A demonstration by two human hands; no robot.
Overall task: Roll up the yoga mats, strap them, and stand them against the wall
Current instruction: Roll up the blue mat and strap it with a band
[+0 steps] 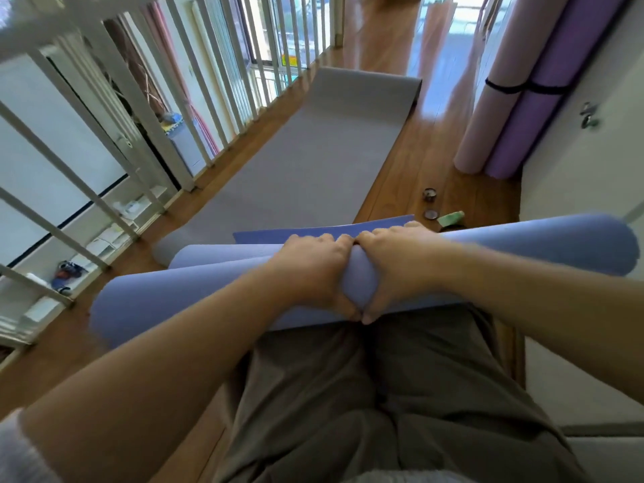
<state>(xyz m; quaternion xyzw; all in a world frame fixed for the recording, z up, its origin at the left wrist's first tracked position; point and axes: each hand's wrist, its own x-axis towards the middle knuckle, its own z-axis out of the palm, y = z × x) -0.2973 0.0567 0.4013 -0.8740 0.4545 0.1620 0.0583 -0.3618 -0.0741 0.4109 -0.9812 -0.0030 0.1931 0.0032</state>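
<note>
A rolled blue yoga mat (pixel 195 294) lies across my lap, its loose end (pixel 324 231) sticking out flat on the far side. My left hand (pixel 313 270) and my right hand (pixel 393 263) grip the roll side by side at its middle, fingers over the top and thumbs underneath. A grey mat (pixel 313 158) lies unrolled on the wooden floor ahead. Against the right wall stand a rolled pink mat (pixel 495 99) and a rolled purple mat (pixel 533 109), bound together by a black strap (pixel 522 88).
A white railing (pixel 167 109) runs along the left, with shelves below it. Two small round tins (pixel 429 195) and a green tube (pixel 451 217) lie on the floor by the white wall (pixel 575 169) at right. My knees in grey trousers fill the foreground.
</note>
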